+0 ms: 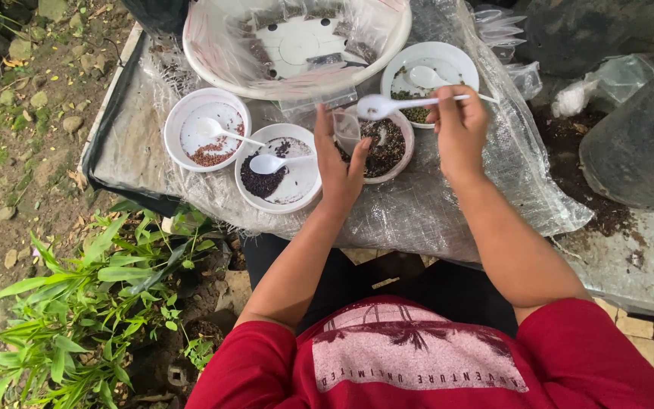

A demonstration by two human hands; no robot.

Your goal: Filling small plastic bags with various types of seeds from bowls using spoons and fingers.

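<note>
Four small white bowls of seeds sit on the plastic-covered desk [153, 129], three with a white plastic spoon resting inside. The right hand [459, 125] pinches a fourth spoon [387, 104] above the dark-seed bowl [387, 148]. The left hand [340, 163] holds a small clear bag [346, 130] at that bowl's rim. A large round basin [297, 45] crowds the far edge.
</note>
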